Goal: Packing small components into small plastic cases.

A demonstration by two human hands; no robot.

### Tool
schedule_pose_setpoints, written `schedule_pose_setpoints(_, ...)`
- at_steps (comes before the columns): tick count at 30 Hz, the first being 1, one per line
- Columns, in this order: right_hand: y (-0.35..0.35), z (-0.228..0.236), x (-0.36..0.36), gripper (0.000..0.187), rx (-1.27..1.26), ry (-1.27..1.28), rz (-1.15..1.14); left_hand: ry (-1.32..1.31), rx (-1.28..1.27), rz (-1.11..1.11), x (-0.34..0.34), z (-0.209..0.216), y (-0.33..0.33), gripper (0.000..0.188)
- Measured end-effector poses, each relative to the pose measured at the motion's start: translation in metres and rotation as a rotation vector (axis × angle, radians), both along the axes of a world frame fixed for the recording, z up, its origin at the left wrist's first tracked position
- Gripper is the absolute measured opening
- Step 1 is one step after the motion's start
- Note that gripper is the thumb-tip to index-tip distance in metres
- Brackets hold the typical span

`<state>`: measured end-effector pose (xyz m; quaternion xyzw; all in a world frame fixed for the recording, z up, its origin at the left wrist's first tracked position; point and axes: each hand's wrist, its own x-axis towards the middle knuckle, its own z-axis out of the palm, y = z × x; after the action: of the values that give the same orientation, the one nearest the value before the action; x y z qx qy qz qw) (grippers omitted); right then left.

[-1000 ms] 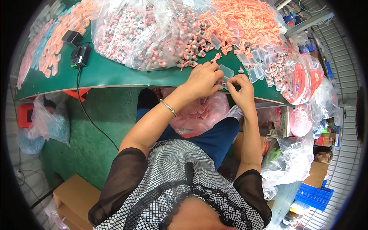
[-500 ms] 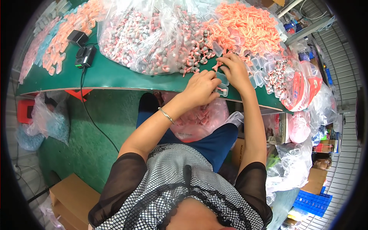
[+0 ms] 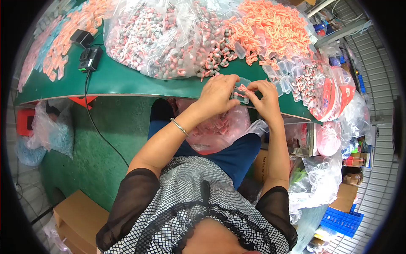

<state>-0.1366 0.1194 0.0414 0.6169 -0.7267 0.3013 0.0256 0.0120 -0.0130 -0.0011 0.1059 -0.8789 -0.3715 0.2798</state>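
At the front edge of the green table (image 3: pixel 105 86), my left hand (image 3: pixel 218 94) grips a small clear plastic case (image 3: pixel 240 100) by its left side. The case stands open, and small grey-and-pink pieces lie in it. My right hand (image 3: pixel 266 98) pinches a pinkish-orange bundle of cord (image 3: pixel 243 88) over the case. My left fingertips are close to the bundle; whether they touch it I cannot tell. Beyond my hands lie a heap of orange cord bundles (image 3: pixel 275 31) and a large clear bag (image 3: pixel 146 46) full of grey-and-pink pieces, some spilling out at its right.
Clear cases (image 3: pixel 284 75) and another bag of small pieces (image 3: pixel 311 82) lie to the right. At the left are a black device with a cable (image 3: pixel 89 59) and rows of orange pieces (image 3: pixel 57 55). A pink bag (image 3: pixel 215 131) hangs below the table edge, between my knees.
My right hand has come nearer and slightly right, carrying the cord bundle from beside the heap to above the case. My left hand has shifted slightly, still on the case.
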Motion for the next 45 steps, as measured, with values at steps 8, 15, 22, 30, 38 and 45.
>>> schedule_pose_setpoints(8, 0.007, -0.012, 0.013, 0.013, -0.028, 0.133, 0.024, 0.053, -0.094, -0.011, 0.001, -0.004, 0.000, 0.051)
schedule_pose_setpoints(15, -0.002, -0.015, -0.011, 0.020, 0.027, 0.282, -0.214, 0.046, -0.136, -0.028, 0.001, -0.004, -0.001, 0.047)
schedule_pose_setpoints(22, 0.004, -0.013, -0.018, 0.021, 0.021, -0.051, -0.093, 0.052, -0.028, 0.021, 0.001, 0.000, 0.003, 0.057)
schedule_pose_setpoints(30, 0.017, -0.026, 0.016, 0.032, -0.134, -0.020, 0.019, 0.079, -0.216, -0.027, -0.004, -0.007, 0.000, 0.031)
schedule_pose_setpoints(38, 0.017, -0.036, 0.018, 0.029, -0.173, -0.071, 0.005, 0.038, -0.191, -0.127, 0.000, -0.003, -0.004, 0.021)
schedule_pose_setpoints(45, 0.037, -0.019, -0.017, 0.025, -0.199, 0.029, -0.279, 0.191, -0.371, -0.074, 0.016, -0.003, -0.007, 0.024)
